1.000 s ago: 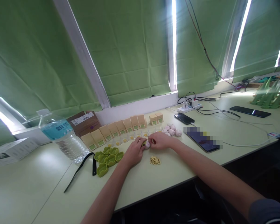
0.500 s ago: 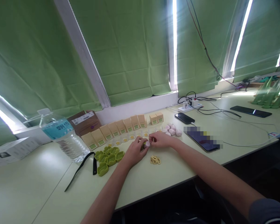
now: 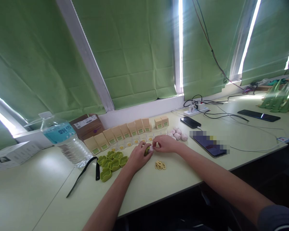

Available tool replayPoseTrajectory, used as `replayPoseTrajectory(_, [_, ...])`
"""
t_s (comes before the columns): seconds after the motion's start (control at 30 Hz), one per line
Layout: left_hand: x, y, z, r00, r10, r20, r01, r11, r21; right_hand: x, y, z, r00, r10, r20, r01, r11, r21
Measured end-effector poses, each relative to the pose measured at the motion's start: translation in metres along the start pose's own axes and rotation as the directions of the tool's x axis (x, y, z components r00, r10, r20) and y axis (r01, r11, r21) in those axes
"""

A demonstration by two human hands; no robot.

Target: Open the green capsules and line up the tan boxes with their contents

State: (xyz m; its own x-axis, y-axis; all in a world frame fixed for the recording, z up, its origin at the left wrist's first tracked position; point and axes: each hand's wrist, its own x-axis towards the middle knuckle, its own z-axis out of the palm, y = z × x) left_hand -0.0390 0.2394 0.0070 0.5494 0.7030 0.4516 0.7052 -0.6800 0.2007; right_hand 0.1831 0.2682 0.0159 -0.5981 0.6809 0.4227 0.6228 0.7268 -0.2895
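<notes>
My left hand [image 3: 138, 157] is closed around a green flower-shaped cup [image 3: 146, 150] with a pale pink rounded piece [image 3: 151, 149] at its right side. Thumb and fingertips of my right hand [image 3: 165, 143] are pinched right beside that pink piece; whatever they hold is too small to make out. Close below the hands lies a little pile of yellow rings [image 3: 160, 165]. Several more green cups [image 3: 115, 165] stand grouped left of my left hand. Behind my right wrist sit several pale pink rounded pieces [image 3: 177, 136].
Small tan boxes [image 3: 125, 131] stand in a row behind clear cups [image 3: 128, 143] with yellow marks. A water bottle [image 3: 67, 139] and black strap [image 3: 84, 173] are on the left. Phones [image 3: 208, 143], a power strip [image 3: 196, 110] and cables occupy the right side.
My right hand has shifted slightly left, and its fingertips are closer to the pink piece. The left hand has barely moved and keeps its grip on the green cup.
</notes>
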Motion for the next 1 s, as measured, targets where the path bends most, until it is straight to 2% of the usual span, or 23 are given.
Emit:
replayPoseTrajectory(0.3, [0.001,0.003,-0.001,1.000,-0.008,0.000,0.008,1.000,0.010,0.003,-0.015,-0.004,0.997,0.065,0.039,-0.058,0.985,-0.161])
replayPoseTrajectory(0.47, [0.001,0.004,-0.002,1.000,-0.030,-0.004,0.030,1.000,0.000,0.001,-0.007,-0.006,0.993,0.106,0.054,-0.096,0.982,-0.160])
replayPoseTrajectory(0.63, [0.000,0.004,-0.002,0.999,-0.038,0.003,0.038,0.999,-0.011,-0.001,0.003,-0.003,0.999,0.035,-0.001,-0.035,0.997,-0.069])
replayPoseTrajectory(0.77, [0.000,0.004,-0.001,0.999,-0.035,-0.009,0.035,0.999,-0.010,0.000,0.004,0.000,1.000,-0.030,0.003,0.030,0.999,-0.018])
replayPoseTrajectory(1.0, [0.000,0.003,0.000,0.999,-0.039,-0.017,0.039,0.999,0.006,0.002,-0.002,0.003,1.000,-0.014,-0.012,0.013,0.998,-0.067])
